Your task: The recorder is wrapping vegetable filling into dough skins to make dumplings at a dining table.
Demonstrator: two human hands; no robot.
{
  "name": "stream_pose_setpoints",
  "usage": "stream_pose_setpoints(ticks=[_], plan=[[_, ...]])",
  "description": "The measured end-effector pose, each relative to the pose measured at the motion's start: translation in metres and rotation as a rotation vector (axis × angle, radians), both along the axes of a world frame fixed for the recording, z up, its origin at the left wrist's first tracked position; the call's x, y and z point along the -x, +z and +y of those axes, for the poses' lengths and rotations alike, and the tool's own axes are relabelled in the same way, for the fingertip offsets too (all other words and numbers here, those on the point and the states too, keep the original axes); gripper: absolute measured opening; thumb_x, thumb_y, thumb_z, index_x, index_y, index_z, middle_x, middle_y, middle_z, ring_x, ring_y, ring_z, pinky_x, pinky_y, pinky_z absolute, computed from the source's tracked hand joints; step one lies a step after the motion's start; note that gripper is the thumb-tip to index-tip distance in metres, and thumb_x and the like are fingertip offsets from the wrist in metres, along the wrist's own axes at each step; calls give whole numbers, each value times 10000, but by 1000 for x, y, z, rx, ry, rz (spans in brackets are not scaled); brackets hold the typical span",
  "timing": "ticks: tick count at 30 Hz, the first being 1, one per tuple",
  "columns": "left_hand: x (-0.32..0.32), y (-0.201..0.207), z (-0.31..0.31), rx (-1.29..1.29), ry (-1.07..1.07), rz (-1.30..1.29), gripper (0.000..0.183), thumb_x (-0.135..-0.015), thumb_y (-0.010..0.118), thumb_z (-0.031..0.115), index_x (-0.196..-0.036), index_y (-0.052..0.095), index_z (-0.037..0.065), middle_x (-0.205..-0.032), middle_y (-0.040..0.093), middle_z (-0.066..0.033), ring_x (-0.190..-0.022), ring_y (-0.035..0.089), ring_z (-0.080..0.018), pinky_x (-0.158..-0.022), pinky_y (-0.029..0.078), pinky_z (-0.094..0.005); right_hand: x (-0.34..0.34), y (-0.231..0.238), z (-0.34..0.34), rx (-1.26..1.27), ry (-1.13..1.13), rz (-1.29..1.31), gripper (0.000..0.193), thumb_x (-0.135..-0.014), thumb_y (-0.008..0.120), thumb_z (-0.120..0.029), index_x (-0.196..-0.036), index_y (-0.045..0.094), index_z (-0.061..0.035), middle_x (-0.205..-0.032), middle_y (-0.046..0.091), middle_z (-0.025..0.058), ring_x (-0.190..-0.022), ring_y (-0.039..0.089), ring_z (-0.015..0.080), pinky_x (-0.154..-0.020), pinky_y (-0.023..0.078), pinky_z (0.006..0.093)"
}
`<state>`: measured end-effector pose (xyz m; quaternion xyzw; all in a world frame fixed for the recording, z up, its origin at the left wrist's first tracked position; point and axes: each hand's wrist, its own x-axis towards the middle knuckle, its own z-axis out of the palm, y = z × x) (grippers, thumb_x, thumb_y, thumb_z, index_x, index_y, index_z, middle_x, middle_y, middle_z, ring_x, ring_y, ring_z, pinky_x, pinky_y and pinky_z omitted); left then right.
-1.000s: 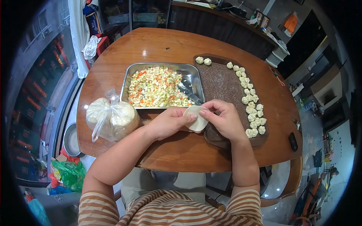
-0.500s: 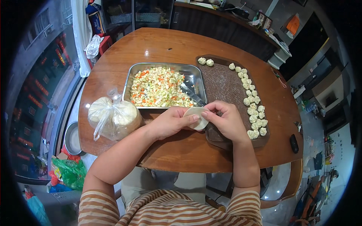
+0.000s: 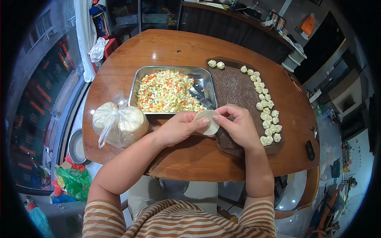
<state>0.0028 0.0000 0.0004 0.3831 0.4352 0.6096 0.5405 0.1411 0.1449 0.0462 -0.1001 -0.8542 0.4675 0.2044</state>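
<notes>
Head view: a round wooden tabletop [image 3: 166,47] carries a steel tray [image 3: 204,79] of chopped filling, a brown mat [image 3: 238,87] lined with folded dumplings [image 3: 266,115], and a knotted clear bag [image 3: 119,123] near the left rim; bare wood lies beyond the tray; the left hand [image 3: 180,127] and right hand [image 3: 238,127], fingers curled, pinch a round dough wrapper [image 3: 208,121] between them above the tabletop's near edge.

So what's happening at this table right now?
A person holds a round dumpling wrapper between the left hand and right hand, just in front of a metal tray of chopped filling. Finished dumplings line the brown mat. A bag of wrappers sits by the left arm.
</notes>
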Motion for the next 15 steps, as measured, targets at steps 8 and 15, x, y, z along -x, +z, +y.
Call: stream_pose_setpoints(ticks=[8, 15], plan=[[4, -6, 1, 26, -17, 99, 325, -995, 477, 293, -1091, 618, 17, -967, 626, 17, -864, 523, -37, -795, 439, -210, 1, 3, -4, -48, 17, 26, 146, -835, 668, -123, -889, 684, 11, -791, 622, 61, -693, 575, 105, -634, 464, 254], [-3, 0, 1, -22, -27, 42, 333, -997, 471, 303, -1110, 606, 19, -962, 611, 22, -847, 509, -40, -766, 433, -215, 1, 2, -1, -24, -15, 14, 145, -831, 675, -130, -881, 685, 5, -781, 613, 54, -694, 564, 99, -640, 458, 250]])
